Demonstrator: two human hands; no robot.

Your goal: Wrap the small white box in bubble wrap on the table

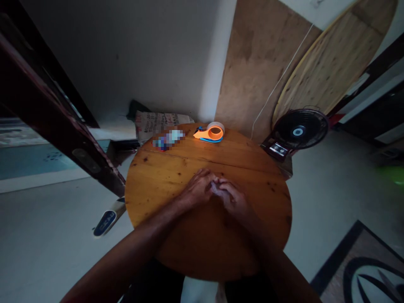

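My left hand [198, 189] and my right hand [232, 198] rest together in the middle of a round wooden table [164, 181]. Their fingers are curled and touch each other at the fingertips. Whether anything small sits between them is hidden. At the far edge of the table lies an orange and blue tape dispenser [211, 133] with a roll of tape in it. Left of the dispenser lies a small blurred-out packet [168, 139]. Both are well beyond my hands.
A small black fan [298, 131] stands on the floor to the right of the table. Wooden boards [252, 63] and a round wooden tabletop [334, 54] lean on the wall behind. A printed sack [154, 123] lies behind the table. A dark wooden beam [63, 122] slants at left.
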